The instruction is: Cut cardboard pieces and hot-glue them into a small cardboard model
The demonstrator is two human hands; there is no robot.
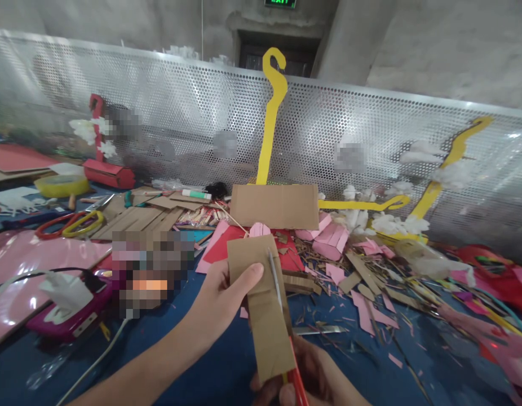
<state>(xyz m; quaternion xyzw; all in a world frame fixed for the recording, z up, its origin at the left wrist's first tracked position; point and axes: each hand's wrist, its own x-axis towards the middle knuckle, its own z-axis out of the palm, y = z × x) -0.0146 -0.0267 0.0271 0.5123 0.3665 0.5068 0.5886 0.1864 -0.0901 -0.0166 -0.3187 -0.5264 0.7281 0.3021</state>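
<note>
My left hand (231, 293) grips a long strip of brown cardboard (267, 332), thumb flat on its face and fingers behind. In my right hand (315, 372), at the lower edge of view, are scissors (298, 378) with red handles. One blade lies over the strip, running up along its right side; the other is hidden behind the cardboard. My right fingers are partly covered by the strip's lower end. Just beyond the strip lie red paper (233, 239) and a small pink rounded piece (260, 229).
A yellow hook-topped post (269, 135) rises behind a cardboard panel (273, 207) against a perforated metal screen (193, 124). Pink and brown scraps (362, 310) litter the right side. A purple power strip (70, 310), tape roll (61, 185) and yellow-handled scissors (82, 224) lie left.
</note>
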